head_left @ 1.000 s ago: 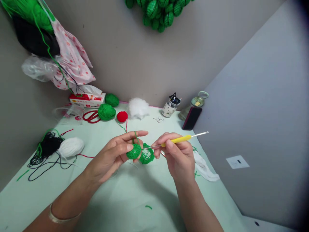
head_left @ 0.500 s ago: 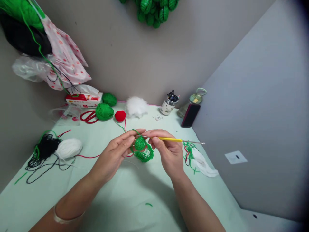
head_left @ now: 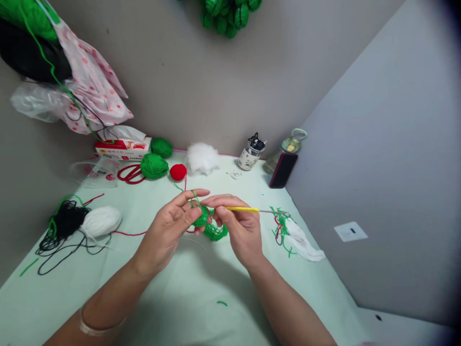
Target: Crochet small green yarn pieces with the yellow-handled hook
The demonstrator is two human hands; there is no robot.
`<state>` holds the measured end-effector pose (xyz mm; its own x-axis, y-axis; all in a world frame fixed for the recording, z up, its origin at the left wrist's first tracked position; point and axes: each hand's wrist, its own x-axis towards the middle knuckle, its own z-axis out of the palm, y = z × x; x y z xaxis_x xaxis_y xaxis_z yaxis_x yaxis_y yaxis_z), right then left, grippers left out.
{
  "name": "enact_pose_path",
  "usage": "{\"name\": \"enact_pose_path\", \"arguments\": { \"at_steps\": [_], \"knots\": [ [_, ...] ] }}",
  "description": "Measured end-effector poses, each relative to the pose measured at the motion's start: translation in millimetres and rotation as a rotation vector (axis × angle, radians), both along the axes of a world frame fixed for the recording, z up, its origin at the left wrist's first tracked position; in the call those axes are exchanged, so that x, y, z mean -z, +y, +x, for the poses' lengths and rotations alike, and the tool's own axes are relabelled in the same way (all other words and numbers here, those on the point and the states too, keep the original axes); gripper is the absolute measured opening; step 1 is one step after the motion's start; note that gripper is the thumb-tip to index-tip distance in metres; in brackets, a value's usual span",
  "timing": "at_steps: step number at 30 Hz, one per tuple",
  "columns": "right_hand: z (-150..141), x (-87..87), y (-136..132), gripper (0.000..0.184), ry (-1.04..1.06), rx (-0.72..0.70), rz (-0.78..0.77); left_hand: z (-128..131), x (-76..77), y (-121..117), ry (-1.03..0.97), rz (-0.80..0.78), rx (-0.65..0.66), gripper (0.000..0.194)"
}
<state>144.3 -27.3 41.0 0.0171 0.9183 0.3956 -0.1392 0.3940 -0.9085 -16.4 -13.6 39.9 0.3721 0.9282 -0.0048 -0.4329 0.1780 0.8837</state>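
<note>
Between the thumb and fingers of my left hand [head_left: 169, 223] is a small green crochet piece [head_left: 200, 217], rounded in shape. Green yarn runs up from it over my raised left index finger. My right hand [head_left: 239, 223] grips a crochet hook [head_left: 245, 209] by its yellow handle. One metal end points left and meets the crochet piece; the other sticks out to the right. Behind and below my fingers lies a loose bundle of green yarn [head_left: 216, 231], partly hidden by the hands.
Along the back stand a tissue box [head_left: 124, 148], green yarn balls [head_left: 154, 166], red scissors [head_left: 130, 174], a red yarn ball [head_left: 177, 172], white stuffing [head_left: 202, 157], a pen cup [head_left: 251, 156], a phone [head_left: 284, 170] and a bottle [head_left: 273, 162]. White yarn [head_left: 101, 220] lies left; yarn scraps [head_left: 281, 225] lie right.
The crochet piece has moved slightly left and tipped, with my left thumb now over its side. My right hand and the hook have shifted left. The view has shifted slightly.
</note>
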Motion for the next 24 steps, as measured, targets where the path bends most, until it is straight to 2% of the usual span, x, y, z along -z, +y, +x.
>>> {"name": "enact_pose_path", "arguments": {
  "at_steps": [3,6,9,13,17,19,21,23,24],
  "knots": [
    [1.3,3.0,0.6,0.015,-0.010,0.040,-0.016,-1.0,1.2,2.7,-0.015,-0.039,0.074,0.043],
    [3.1,5.2,1.4,0.015,-0.009,0.051,-0.042,-2.7,4.3,5.6,-0.022,-0.063,0.115,0.042],
    [2.8,5.7,1.6,0.017,-0.018,0.050,-0.034,-3.8,6.2,6.2,-0.010,-0.058,0.091,0.046],
    [1.7,4.8,2.3,0.014,-0.067,0.069,0.067,-5.1,6.6,5.9,0.021,-0.042,0.048,0.058],
    [3.5,5.9,2.9,0.016,-0.100,0.083,0.111,-3.2,7.0,3.9,0.058,-0.054,0.017,0.059],
    [5.2,9.6,2.0,0.019,-0.232,0.133,0.200,0.9,6.5,-0.1,0.073,-0.059,-0.038,0.058],
    [6.8,14.8,0.5,0.026,-0.438,0.238,0.377,6.2,5.1,-5.3,0.060,-0.074,-0.083,0.055],
    [8.4,18.4,-0.7,0.037,-0.569,0.336,0.533,10.0,2.8,-9.1,-0.009,-0.122,-0.062,0.049],
    [9.2,18.6,-0.9,0.039,-0.569,0.355,0.556,10.7,1.5,-9.7,-0.053,-0.162,-0.033,0.045]
  ]
}}
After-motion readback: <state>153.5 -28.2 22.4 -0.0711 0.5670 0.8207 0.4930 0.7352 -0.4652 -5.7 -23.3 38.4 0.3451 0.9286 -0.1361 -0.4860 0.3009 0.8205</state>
